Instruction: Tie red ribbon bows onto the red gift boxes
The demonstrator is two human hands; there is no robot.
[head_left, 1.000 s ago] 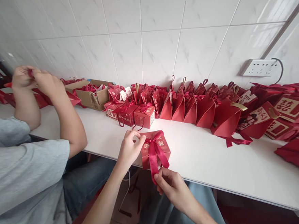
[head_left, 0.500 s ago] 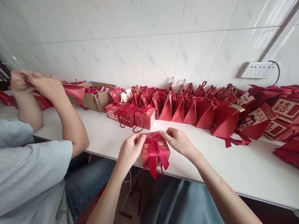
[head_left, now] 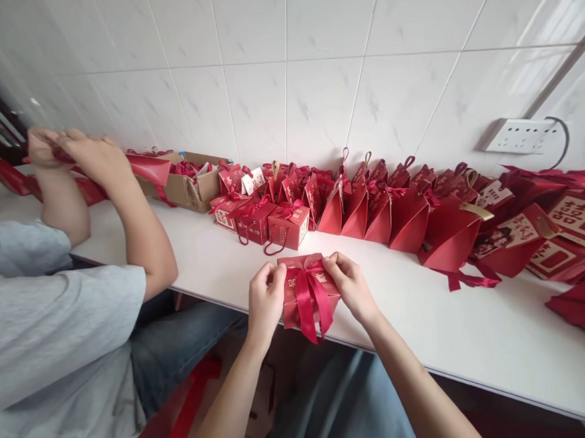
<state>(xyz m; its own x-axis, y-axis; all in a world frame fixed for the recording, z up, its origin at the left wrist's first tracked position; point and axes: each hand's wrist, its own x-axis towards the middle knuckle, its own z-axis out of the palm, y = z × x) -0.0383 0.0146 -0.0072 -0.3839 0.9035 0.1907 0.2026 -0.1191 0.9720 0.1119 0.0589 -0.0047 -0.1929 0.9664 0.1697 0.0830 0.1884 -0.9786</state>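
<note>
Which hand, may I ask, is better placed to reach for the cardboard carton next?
Probably the left hand, nearer the cardboard carton; the right hand is at the right side of the ribboned box.

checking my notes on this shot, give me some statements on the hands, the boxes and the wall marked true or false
1. The left hand and right hand are on opposite sides of the ribbon bow. True.
2. That bow is blue. False: it is red.
3. A white power strip is on the tiled wall. True.
4. The cardboard carton stands at the right end of the row. False: the carton is on the left, near the co-worker's arms.
5. The tabletop is white. True.
</note>
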